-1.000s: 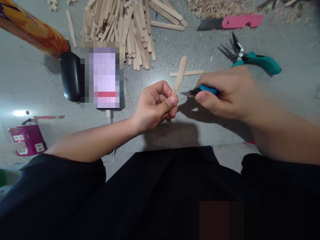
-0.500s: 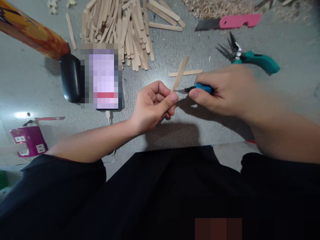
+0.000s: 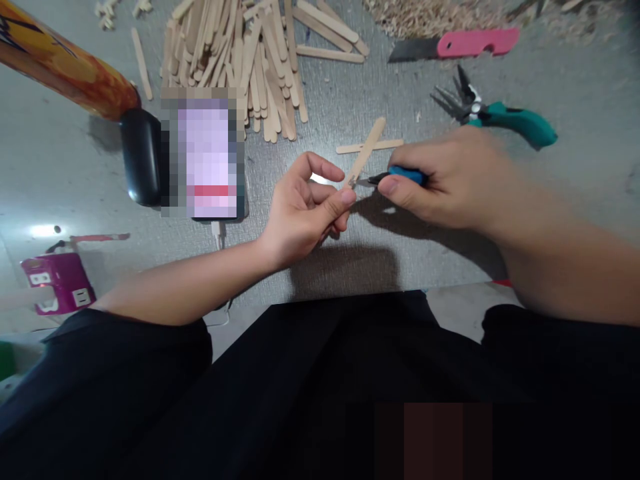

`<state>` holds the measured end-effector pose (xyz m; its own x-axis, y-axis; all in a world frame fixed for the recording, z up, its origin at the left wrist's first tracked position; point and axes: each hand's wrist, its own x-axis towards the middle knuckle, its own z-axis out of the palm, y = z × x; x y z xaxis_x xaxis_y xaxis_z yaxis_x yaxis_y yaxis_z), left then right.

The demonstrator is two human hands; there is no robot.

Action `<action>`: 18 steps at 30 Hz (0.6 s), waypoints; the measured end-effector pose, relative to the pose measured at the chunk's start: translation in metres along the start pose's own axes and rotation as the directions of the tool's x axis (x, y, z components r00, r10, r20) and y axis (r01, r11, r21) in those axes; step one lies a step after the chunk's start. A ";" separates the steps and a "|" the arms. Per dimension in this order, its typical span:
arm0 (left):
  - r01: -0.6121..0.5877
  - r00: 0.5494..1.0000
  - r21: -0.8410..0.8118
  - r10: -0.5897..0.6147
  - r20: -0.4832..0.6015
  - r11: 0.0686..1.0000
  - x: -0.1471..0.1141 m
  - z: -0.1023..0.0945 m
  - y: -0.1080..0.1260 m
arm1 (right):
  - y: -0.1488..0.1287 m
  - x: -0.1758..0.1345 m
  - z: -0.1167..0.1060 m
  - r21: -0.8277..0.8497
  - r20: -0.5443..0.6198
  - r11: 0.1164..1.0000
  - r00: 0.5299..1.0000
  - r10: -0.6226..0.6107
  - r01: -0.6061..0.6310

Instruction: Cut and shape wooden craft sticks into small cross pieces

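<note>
Between the thumb and fingers of my left hand (image 3: 313, 207) is a wooden craft stick (image 3: 369, 148), tilted up to the right, with a dark mark or cut near its lower end. My left index finger is lifted off the stick. My right hand (image 3: 445, 177) is closed around the blue handle of a craft knife (image 3: 407, 175). Its blade points left, with the tip at or very near the marked spot on the stick. Behind the held stick, another craft stick (image 3: 390, 145) lies flat on the table.
A heap of craft sticks (image 3: 270, 73) lies at the back, beside a phone (image 3: 207, 157) and a black case (image 3: 143, 157). At the back right are green-handled pliers (image 3: 520, 123), a pink-handled cutter (image 3: 477, 43) and wood shavings (image 3: 420, 17). A purple power socket (image 3: 60, 283) stands at left.
The held stick has tipped further to the right. My left index finger has lifted away from it. My right hand with the knife has barely moved.
</note>
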<state>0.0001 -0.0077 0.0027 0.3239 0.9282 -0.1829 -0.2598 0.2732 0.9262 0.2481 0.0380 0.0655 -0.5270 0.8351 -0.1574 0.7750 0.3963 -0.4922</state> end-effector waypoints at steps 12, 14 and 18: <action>-0.362 0.928 0.316 0.372 0.029 0.877 0.000 -0.009 -0.033 | 0.008 0.000 0.002 -0.128 0.120 0.992 0.992 0.040 -0.024; -0.389 0.916 0.314 0.400 0.032 0.866 0.000 -0.010 -0.036 | 0.010 0.000 0.004 -0.156 0.124 0.988 0.992 0.035 -0.015; -0.384 0.919 0.308 0.393 0.033 0.870 0.001 -0.011 -0.037 | 0.013 0.000 0.006 -0.171 0.093 0.985 0.996 -0.002 0.018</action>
<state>-0.0003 -0.0141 -0.0352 0.2257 0.9519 0.2072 -0.0702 -0.1962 0.9780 0.2562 0.0413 0.0534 -0.5591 0.7950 -0.2353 0.8133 0.4709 -0.3417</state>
